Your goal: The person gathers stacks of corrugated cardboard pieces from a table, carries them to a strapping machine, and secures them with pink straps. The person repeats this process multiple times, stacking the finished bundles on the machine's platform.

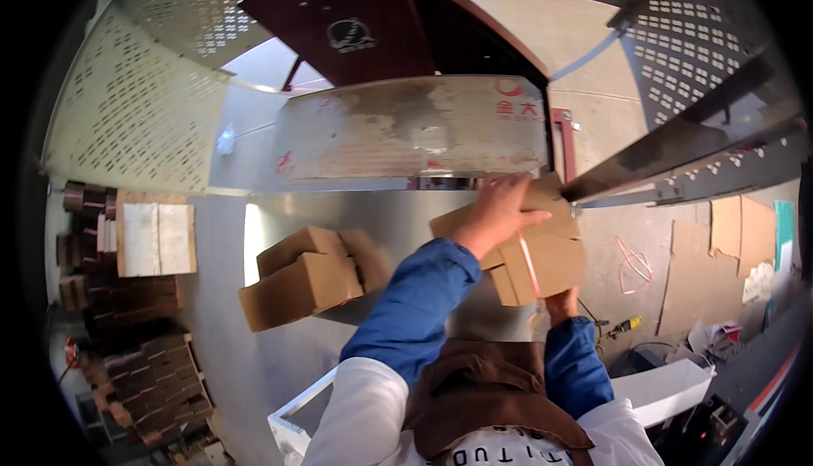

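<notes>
A strapped bundle of folded cardboard (pixel 555 259) is between my hands at the right of the metal table. A pale pink strap (pixel 529 264) runs across it. My left hand (pixel 501 216) grips its far upper edge, fingers bent over the cardboard and thumb pointing right. At its near right corner, my right hand (pixel 561 303) holds it from the side, the fingers partly hidden beneath. Left of my left forearm, a second folded cardboard piece (pixel 309 280) rests on the table, its right end blurred.
Beyond the metal tabletop (pixel 398 216) stands a dark red machine (pixel 339 17) with a worn, pale panel (pixel 415 127). Perforated metal guards (pixel 127 110) flank it. Stacked cardboard (pixel 148 381) stands at left. On the right floor lie flat cardboard (pixel 699 284) and a loose pink strap (pixel 633 267).
</notes>
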### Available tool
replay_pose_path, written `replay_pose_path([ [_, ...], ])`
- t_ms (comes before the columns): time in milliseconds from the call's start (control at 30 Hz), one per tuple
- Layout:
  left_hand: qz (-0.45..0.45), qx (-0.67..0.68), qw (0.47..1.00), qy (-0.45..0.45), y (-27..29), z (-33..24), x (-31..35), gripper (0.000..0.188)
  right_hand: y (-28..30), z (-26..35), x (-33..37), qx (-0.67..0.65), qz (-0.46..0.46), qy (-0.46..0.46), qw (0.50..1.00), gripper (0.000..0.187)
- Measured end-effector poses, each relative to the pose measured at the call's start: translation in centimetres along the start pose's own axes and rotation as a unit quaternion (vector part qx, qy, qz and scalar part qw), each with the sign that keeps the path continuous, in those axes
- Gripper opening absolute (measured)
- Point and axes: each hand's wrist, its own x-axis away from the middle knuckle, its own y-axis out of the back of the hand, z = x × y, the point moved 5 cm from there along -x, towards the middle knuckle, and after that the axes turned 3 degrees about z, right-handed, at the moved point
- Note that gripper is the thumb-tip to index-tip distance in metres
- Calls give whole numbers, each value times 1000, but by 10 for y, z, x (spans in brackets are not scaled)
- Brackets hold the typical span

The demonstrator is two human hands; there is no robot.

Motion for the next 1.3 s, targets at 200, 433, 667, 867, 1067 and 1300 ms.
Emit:
replay_pose_path([
  [200, -101, 56, 992, -48, 73, -15, 89, 57, 3, -3, 23, 127, 26, 77, 989, 61],
  [433, -486, -191, 829, 199, 236, 100, 440, 46, -50, -148, 164, 424, 108, -279, 855, 62],
  [667, -284, 107, 883, 358, 193, 383, 606, 36, -358, -254, 143, 496, 271, -11, 825, 83],
  [867, -34, 37, 969, 242, 130, 390, 515, 33, -389, -275, 125, 454, 232, -47, 859, 66],
  [1067, -141, 227, 929, 257, 149, 334, 463, 36, -274, -230, 98, 340, 122, -68, 930, 58],
  [1300, -202, 499, 773, 336, 122, 254, 455, 61, -149, -202, 125, 720, 129, 52, 680, 38],
])
